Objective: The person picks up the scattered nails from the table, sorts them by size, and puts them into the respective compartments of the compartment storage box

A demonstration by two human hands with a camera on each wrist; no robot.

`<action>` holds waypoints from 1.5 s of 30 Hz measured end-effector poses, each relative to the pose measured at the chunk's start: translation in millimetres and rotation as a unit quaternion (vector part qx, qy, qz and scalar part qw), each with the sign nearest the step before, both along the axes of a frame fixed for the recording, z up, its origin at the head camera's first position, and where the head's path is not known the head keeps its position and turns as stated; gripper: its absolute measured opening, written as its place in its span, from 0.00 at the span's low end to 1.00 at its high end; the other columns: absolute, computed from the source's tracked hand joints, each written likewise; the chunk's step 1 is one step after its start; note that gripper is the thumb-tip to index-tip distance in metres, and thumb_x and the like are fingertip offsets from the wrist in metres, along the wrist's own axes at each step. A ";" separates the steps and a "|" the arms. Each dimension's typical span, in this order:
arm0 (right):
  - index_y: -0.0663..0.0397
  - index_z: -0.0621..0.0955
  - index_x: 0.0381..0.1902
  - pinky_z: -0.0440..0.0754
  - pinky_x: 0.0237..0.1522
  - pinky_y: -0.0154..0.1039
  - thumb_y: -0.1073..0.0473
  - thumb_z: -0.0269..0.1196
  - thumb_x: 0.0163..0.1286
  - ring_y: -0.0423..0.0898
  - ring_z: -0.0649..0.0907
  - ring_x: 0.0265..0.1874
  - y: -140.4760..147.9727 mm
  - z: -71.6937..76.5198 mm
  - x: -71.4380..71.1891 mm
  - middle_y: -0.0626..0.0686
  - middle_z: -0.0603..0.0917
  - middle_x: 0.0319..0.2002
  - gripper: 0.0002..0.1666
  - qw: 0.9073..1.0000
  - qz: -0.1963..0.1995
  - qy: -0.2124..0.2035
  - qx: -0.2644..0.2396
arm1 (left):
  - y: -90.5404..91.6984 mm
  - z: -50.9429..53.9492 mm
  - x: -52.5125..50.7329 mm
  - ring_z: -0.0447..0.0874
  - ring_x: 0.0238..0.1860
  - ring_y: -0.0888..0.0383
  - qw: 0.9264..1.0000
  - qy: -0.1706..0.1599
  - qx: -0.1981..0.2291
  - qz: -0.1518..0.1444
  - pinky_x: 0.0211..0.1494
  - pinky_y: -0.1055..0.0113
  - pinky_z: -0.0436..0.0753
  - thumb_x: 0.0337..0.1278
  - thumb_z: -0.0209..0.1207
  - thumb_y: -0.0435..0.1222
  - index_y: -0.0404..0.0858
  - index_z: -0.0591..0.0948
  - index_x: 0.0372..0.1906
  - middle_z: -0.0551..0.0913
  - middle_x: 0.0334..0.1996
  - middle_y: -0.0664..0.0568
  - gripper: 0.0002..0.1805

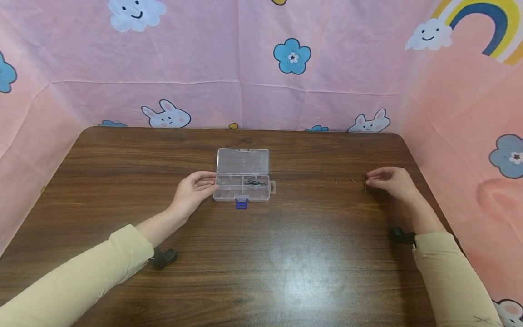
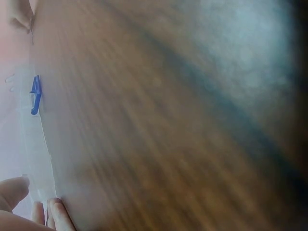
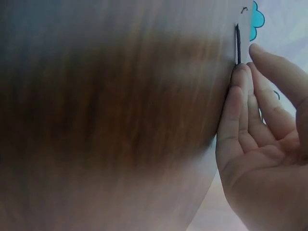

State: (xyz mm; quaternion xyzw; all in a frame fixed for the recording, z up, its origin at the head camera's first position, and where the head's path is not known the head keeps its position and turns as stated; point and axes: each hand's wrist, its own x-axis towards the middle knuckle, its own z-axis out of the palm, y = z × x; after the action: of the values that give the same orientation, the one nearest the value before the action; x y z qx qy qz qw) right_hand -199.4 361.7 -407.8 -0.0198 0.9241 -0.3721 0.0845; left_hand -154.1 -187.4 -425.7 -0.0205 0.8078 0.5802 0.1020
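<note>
The clear plastic box stands with its lid raised at the back and a blue latch in front. Several long, thin metal pieces lie in its back right compartment. My left hand grips the box's left end, thumb on one side and fingers on the other in the left wrist view. Far to the right, a thin dark metal piece lies at the fingertips of my right hand. In the right wrist view the fingers touch the end of this piece, with the thumb apart from them.
Three small thin metal pieces lie on the brown table between box and right hand: one nearer the box, one in the middle, one nearer the hand. A patterned pink cloth hangs behind the table.
</note>
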 end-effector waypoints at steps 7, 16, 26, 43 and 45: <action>0.74 0.85 0.53 0.77 0.37 0.15 0.60 0.74 0.70 0.19 0.82 0.30 -3.9 -0.4 0.7 0.58 0.94 0.40 0.22 1.000 -0.008 0.008 0.016 | 0.3 0.4 -0.3 0.78 0.70 0.39 1.000 0.002 -0.004 -0.002 0.56 0.89 0.80 0.74 0.63 0.31 0.27 0.74 0.70 0.79 0.68 0.30 0.26; 0.75 0.85 0.52 0.78 0.36 0.17 0.63 0.73 0.70 0.21 0.82 0.29 -6.9 1.8 -0.1 0.64 0.93 0.42 0.20 1.000 -0.009 0.003 0.015 | 0.7 1.2 -1.3 0.78 0.70 0.39 1.000 0.003 -0.001 -0.002 0.56 0.89 0.79 0.73 0.63 0.31 0.27 0.74 0.70 0.78 0.68 0.30 0.26; 0.78 0.84 0.52 0.81 0.33 0.20 0.67 0.70 0.70 0.22 0.82 0.29 -7.3 3.5 -1.6 0.61 0.93 0.41 0.18 1.000 -0.012 -0.004 -0.005 | 0.4 0.7 -1.5 0.78 0.70 0.39 1.000 0.004 -0.003 0.002 0.55 0.89 0.79 0.74 0.63 0.32 0.27 0.74 0.71 0.79 0.68 0.31 0.26; 0.75 0.85 0.53 0.78 0.36 0.19 0.63 0.69 0.72 0.20 0.81 0.31 -2.5 5.2 -3.3 0.41 0.92 0.33 0.19 1.000 -0.010 -0.013 -0.002 | -0.4 0.5 1.1 0.78 0.70 0.40 1.000 0.000 -0.003 -0.003 0.56 0.90 0.79 0.74 0.64 0.33 0.28 0.74 0.72 0.78 0.69 0.32 0.27; 0.76 0.85 0.54 0.78 0.36 0.18 0.63 0.69 0.72 0.20 0.81 0.31 -3.7 5.7 -4.3 0.34 0.90 0.32 0.20 1.000 -0.009 -0.016 -0.012 | 0.1 0.9 1.1 0.78 0.70 0.40 1.000 0.000 -0.004 -0.004 0.56 0.90 0.79 0.74 0.64 0.32 0.28 0.74 0.71 0.78 0.69 0.32 0.27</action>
State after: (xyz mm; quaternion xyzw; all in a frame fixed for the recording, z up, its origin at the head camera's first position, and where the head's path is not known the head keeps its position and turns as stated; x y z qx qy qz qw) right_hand -203.7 358.0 -402.2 -0.0069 0.9184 -0.3838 0.0954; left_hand -153.0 -187.2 -424.8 -0.0176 0.8101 0.5768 0.1038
